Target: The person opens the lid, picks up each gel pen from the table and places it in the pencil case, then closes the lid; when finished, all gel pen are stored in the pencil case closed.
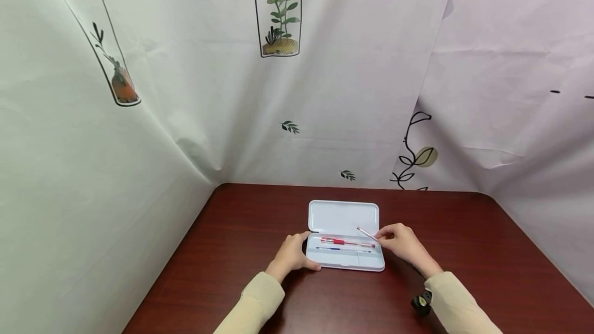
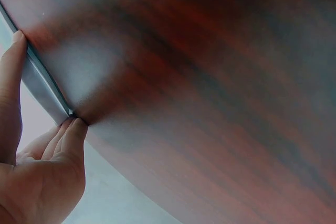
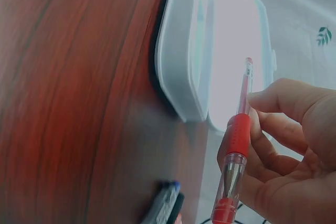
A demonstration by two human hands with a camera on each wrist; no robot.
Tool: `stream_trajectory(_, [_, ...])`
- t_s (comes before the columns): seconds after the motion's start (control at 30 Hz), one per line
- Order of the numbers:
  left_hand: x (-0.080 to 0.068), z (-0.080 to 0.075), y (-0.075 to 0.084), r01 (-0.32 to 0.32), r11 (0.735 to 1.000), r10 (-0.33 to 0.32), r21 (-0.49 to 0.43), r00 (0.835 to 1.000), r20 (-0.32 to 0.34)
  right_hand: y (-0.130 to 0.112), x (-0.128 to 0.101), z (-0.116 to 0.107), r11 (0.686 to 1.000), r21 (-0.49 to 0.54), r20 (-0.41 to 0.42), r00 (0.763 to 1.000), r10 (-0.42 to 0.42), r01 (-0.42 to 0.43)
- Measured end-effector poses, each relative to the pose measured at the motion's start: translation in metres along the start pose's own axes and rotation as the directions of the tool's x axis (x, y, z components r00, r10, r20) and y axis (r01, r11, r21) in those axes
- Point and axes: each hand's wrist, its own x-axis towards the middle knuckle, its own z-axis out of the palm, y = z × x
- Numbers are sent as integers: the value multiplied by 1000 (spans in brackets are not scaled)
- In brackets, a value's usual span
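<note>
While the left hand [image 1: 290, 254] reaches in from the lower left and grips the near-left end of the pencil case [image 1: 336, 258], thumb along its front edge and fingers at the back corner, the right hand [image 1: 402, 241] bends inward from the lower right and pinches the red-gripped pen [image 3: 240, 135] between thumb and fingers. That pen slants over the right end of the case, which lies on the table [image 1: 241, 231] with its lid [image 1: 343, 215] raised behind. Inside, a red pen [image 1: 337, 241] lies behind a thinner blue-and-clear pen [image 1: 336, 249], the two apart. Tiny marks near the held pen's upper end are too small to read; a dark, blurred item [image 3: 165, 203] below the case shows nothing legible.
</note>
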Motion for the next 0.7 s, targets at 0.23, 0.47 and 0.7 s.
stream_trajectory(0.23, [0,0,1,11,1000,-11,1,1000,6,-8,7,12,998,9,5,998,-61,61])
stream_trajectory(0.47, [1,0,1,0,1000,0,-2,1000,1,-12,13,22,994,4,65,991,-114,114])
stream_trajectory(0.7, [-1,-1,2,-2,1000,2,-1,1000,-1,-18,19,31,986,-1,116,980,-164,165])
